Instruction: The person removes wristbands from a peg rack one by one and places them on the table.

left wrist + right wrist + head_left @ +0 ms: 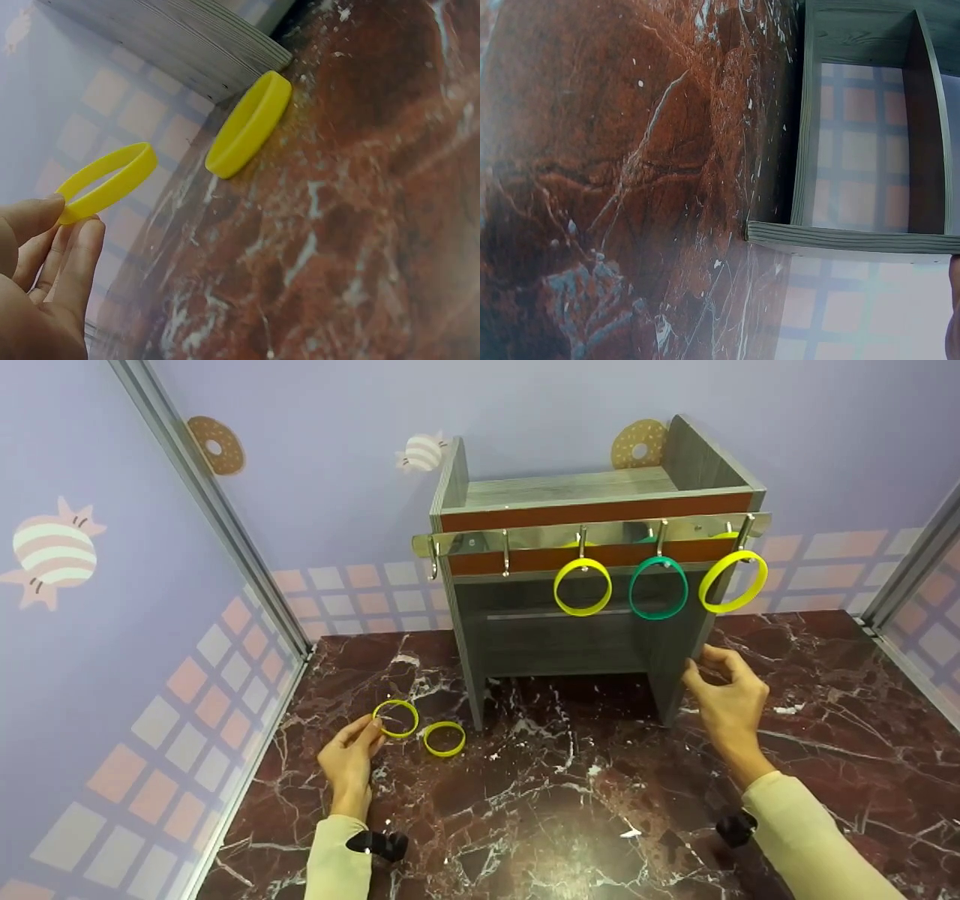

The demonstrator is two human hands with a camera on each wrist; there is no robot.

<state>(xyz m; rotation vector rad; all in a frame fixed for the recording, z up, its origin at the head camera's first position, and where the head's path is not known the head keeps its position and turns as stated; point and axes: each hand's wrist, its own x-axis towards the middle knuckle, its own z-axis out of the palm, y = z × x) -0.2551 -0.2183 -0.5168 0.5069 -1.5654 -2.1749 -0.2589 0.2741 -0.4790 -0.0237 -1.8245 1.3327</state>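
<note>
My left hand pinches a yellow wristband by its edge between thumb and fingers, raised off the marble-patterned tabletop. A second yellow wristband lies just right of it, by the foot of a grey wooden shelf unit. My right hand grips the front edge of the shelf's right side panel, thumb and fingers on either side. In the right wrist view only a finger shows at that panel. From the hook rail hang a yellow band, a green band and another yellow band.
Two bare hooks, a left end hook and its neighbouring hook, stick out at the rail's left. Patterned walls with metal corner posts enclose the tabletop behind and at both sides.
</note>
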